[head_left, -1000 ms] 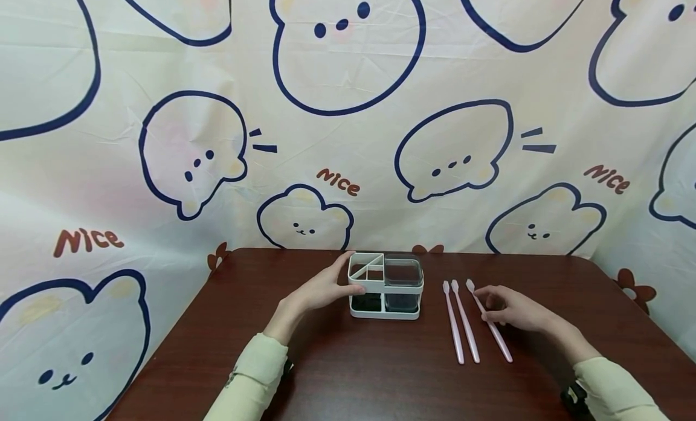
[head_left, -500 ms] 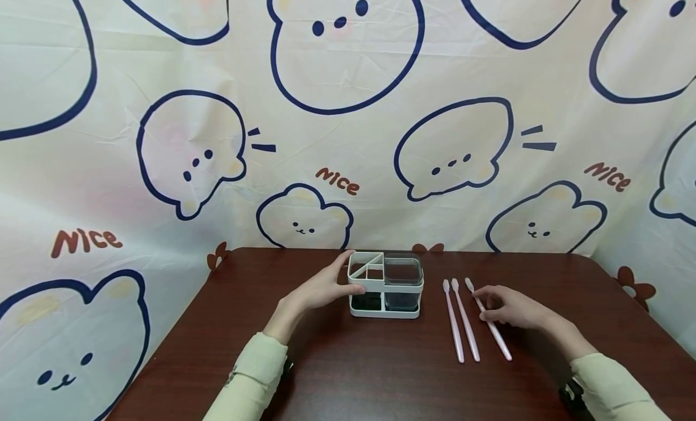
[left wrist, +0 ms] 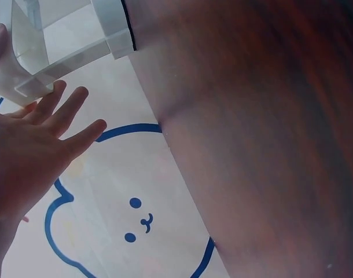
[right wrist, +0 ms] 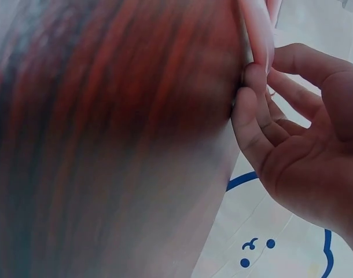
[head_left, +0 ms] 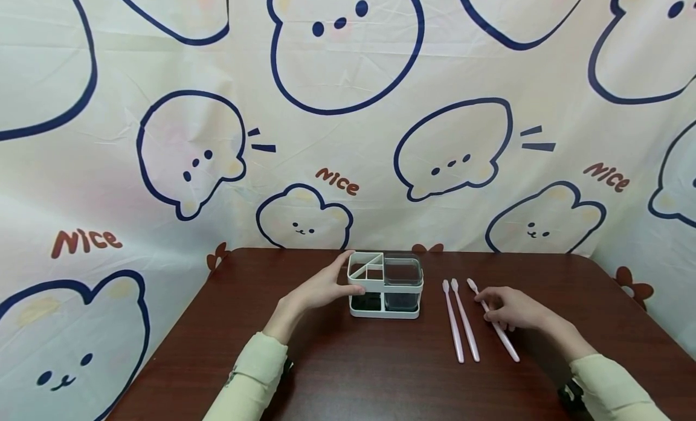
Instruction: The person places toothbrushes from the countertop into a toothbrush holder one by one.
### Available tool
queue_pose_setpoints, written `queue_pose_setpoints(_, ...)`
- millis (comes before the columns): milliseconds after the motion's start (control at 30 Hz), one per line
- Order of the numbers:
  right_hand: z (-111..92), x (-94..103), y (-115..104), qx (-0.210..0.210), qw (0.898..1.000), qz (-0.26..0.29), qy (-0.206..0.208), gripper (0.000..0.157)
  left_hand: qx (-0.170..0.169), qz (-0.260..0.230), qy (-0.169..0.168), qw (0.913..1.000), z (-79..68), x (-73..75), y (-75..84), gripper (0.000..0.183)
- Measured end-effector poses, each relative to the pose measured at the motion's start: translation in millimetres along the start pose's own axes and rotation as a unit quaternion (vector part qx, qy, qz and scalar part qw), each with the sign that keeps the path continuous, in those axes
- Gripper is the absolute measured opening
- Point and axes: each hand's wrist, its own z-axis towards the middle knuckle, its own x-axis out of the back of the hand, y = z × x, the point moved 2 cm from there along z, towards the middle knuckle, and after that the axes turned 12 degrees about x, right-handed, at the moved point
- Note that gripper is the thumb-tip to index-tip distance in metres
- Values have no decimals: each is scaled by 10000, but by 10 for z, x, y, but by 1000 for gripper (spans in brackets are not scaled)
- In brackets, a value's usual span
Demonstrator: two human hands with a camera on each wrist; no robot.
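Observation:
A white toothbrush holder (head_left: 399, 289) with a divided top rack and a clear cup stands at the table's far side. My left hand (head_left: 322, 289) grips its left side, the thumb across the front and the fingers behind; the left wrist view shows fingertips against the holder's frame (left wrist: 116, 40). To the right lies a pink toothbrush (head_left: 507, 341), slanted, its bristle end pointing away. My right hand (head_left: 515, 309) pinches this brush near its middle between thumb and fingers. In the right wrist view the pink handle (right wrist: 260, 35) is between the fingertips.
Two more pink toothbrushes (head_left: 453, 324) lie side by side between the holder and my right hand. Behind the dark wooden table (head_left: 380, 372) hangs a pale cloth (head_left: 370, 143) printed with blue-outlined bears.
The pinched toothbrush has shifted slightly right, its near end swinging outward, and my right hand has moved with it. My left hand and the holder stay in place.

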Motion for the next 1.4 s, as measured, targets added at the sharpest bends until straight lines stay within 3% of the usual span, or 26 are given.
queue_pose_setpoints(767,71,165,-302,347,9936,-464,964,44,-93,-15,-53,9999,-16,11,15,100)
queue_pose_setpoints(1400,228,293,-736,1046,9712,-1139,1815,48,-104,30,-72,9999,-17,11,15,100)
